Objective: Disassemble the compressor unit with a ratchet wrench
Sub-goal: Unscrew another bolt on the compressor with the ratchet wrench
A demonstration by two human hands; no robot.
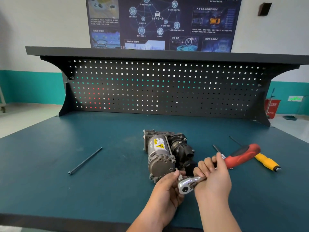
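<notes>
The compressor unit (164, 153), grey metal with a yellow warning label and black parts on its right side, lies in the middle of the teal bench. A ratchet wrench (187, 184) with a chrome head and a red-and-black handle (242, 155) is at the unit's near end. My right hand (212, 176) grips the wrench shaft just behind the head. My left hand (167, 188) pinches the socket or bit at the wrench head, next to the unit's end cap.
A long dark bolt (85, 161) lies on the bench (50, 164) to the left. A yellow-handled screwdriver (267, 163) lies to the right behind the wrench handle, with a thin dark rod (217, 149) nearby. A black pegboard (167, 87) backs the bench.
</notes>
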